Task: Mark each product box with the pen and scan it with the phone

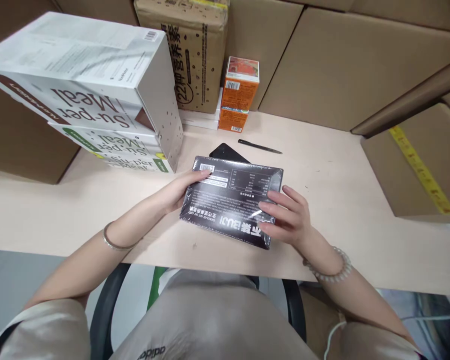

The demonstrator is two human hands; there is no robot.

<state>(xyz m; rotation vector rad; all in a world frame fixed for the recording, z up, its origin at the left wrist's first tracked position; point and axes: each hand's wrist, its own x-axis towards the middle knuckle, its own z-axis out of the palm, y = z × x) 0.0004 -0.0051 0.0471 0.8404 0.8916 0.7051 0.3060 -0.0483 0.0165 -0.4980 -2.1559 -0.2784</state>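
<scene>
A black shrink-wrapped box (225, 202) with white print, a barcode and a table of figures is held at a slant in front of me. My left hand (179, 190) grips its left edge, thumb on the printed face and fingers hidden behind. At the right edge, my right hand (290, 217) has several spread fingers on the face; its thumb is hidden behind the box. Just beyond lies a flat black object (227, 151), partly covered from sight by the box. A dark pen (260, 146) rests on the table (333, 195) behind it.
White meal boxes (97, 100) are stacked at the left. Behind them stand a printed brown carton (198, 60) and two orange boxes (240, 95). Cardboard panels (360, 65) line the back, and a taped carton (416, 160) sits at the right.
</scene>
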